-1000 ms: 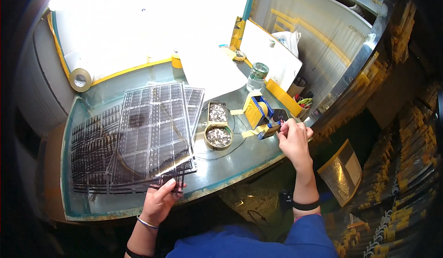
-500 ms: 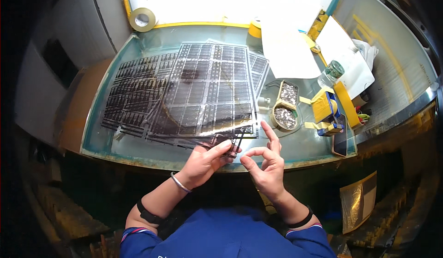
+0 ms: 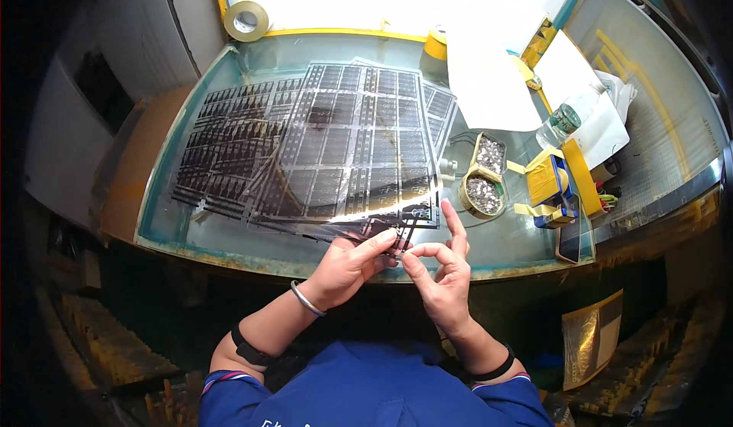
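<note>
From my remote view, both forearms, the left (image 3: 279, 321) and right (image 3: 481, 347), angle inward toward the surface's near edge (image 3: 519, 255). I hold the left hand (image 3: 353, 268) closed, thumb laid over bent fingers. My right hand (image 3: 445, 280) brings thumb and a curled finger together beside it, another finger extended toward the far edge.

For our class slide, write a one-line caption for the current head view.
Left hand holding a dark sheet by its edge, right hand close beside it, at a worktable spread with patterned films.
</note>
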Tool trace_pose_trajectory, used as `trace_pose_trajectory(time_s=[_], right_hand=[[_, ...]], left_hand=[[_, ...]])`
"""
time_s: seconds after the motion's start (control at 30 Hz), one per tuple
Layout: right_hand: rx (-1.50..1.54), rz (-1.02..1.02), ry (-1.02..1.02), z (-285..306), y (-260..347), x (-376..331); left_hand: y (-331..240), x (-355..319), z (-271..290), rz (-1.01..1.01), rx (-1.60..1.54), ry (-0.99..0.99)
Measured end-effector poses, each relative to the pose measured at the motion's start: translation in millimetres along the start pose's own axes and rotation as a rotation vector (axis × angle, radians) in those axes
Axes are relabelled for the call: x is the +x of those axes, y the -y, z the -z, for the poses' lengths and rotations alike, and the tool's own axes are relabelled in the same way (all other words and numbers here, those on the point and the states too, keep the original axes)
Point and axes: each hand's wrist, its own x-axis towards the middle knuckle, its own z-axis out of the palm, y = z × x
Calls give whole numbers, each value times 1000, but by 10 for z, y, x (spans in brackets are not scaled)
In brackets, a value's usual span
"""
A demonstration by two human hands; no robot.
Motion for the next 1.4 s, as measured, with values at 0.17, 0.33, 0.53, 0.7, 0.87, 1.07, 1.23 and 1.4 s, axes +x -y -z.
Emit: trace_pose_trajectory(time_s=[0.17, 0.33, 0.53, 0.7, 0.87, 1.07, 1.23, 1.4], right_hand=[[-30, 2, 5, -2, 1, 4], [-117, 31, 12, -1, 3, 17], [-247, 191, -122, -67, -24, 32], [298, -69, -148, 91, -236, 71], [454, -580, 383, 210, -22, 125], [317, -386, 435, -48, -6, 133], [173, -226, 333, -111, 8, 111], [435, -460, 314, -90, -20, 119]], left_hand=[[17, 0, 22, 3, -5, -16], [23, 5, 20, -8, -11, -7], [18, 7, 9, -10, 10, 19], [-20, -26, -9, 8, 24, -4], [-56, -16, -127, -22, -24, -44], [-20, -4, -11, -11, -1, 46], [-63, 6, -99, -8, 9, 15], [-44, 13, -8, 10, -41, 112]])
